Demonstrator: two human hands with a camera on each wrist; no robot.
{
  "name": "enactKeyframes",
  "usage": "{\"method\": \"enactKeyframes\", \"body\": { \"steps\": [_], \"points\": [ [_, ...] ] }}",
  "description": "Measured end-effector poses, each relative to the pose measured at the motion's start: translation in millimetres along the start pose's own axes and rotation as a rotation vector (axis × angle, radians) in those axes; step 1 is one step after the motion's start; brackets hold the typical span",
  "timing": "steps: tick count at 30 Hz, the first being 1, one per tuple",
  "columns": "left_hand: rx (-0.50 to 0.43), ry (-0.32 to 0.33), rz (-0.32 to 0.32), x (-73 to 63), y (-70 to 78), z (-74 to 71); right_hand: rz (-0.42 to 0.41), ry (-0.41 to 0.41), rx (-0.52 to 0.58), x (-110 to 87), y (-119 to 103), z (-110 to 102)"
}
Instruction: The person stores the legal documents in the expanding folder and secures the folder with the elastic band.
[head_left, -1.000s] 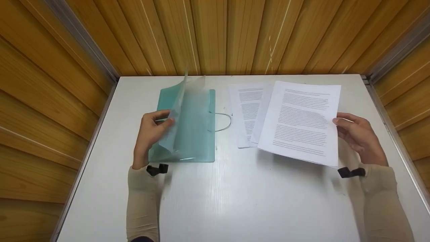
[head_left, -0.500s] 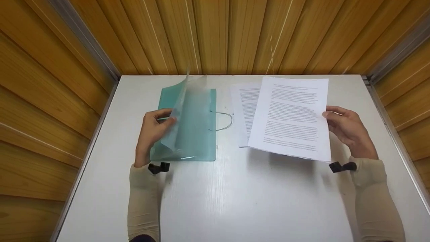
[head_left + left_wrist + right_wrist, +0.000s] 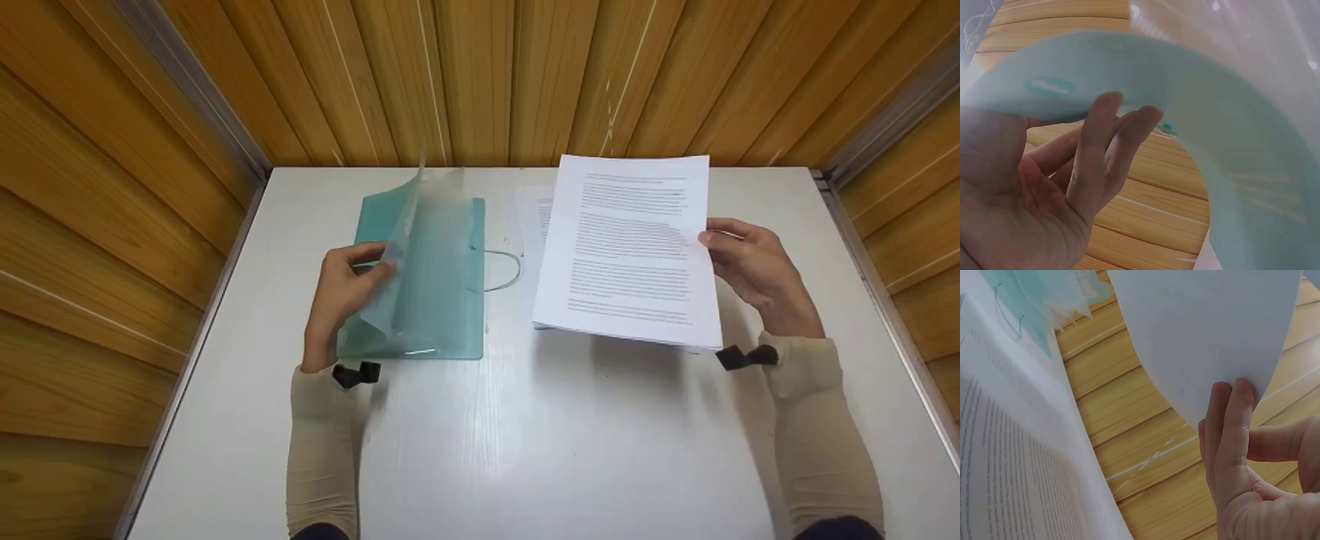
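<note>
A translucent teal document folder lies on the left half of the table, its cover and a clear sheet lifted. My left hand pinches the raised cover at its left edge; in the left wrist view the cover bows over the fingers and bears a small oval label. My right hand holds several printed sheets by their right edge, thumb on top, raised above the table. From the right wrist view, the fingers press on the blank underside of the paper.
More printed paper lies on the table, mostly hidden under the held sheets. A thin elastic loop sticks out from the folder's right edge. Wood-panelled walls enclose the white table at the back and sides.
My right hand has carried the held sheets leftward and a little toward the back, now covering more of the paper on the table. The left hand and folder cover have stayed nearly still.
</note>
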State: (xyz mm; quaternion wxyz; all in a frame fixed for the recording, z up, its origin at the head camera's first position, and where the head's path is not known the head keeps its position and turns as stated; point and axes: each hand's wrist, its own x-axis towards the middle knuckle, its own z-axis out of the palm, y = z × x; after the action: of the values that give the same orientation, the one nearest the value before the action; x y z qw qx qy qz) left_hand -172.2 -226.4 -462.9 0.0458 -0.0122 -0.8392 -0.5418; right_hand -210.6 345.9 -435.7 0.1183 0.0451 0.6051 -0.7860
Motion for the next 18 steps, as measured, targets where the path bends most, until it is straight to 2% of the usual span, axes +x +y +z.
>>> {"method": "enactKeyframes", "body": {
  "steps": [3,10,15,18],
  "points": [
    [-0.001,-0.001,0.0,0.3,0.0,-0.9,-0.014,0.011,-0.034,2.9,-4,6],
    [0.003,-0.011,-0.001,0.5,1.5,-1.5,-0.036,-0.019,0.013,10.3,-12,23],
    [-0.007,-0.016,0.01,-0.3,1.3,-2.0,-0.048,-0.001,-0.041,17.6,-12,38],
    [-0.001,-0.017,0.012,-0.2,0.9,-1.5,-0.05,-0.01,-0.033,23.1,-12,47]
  ]
}}
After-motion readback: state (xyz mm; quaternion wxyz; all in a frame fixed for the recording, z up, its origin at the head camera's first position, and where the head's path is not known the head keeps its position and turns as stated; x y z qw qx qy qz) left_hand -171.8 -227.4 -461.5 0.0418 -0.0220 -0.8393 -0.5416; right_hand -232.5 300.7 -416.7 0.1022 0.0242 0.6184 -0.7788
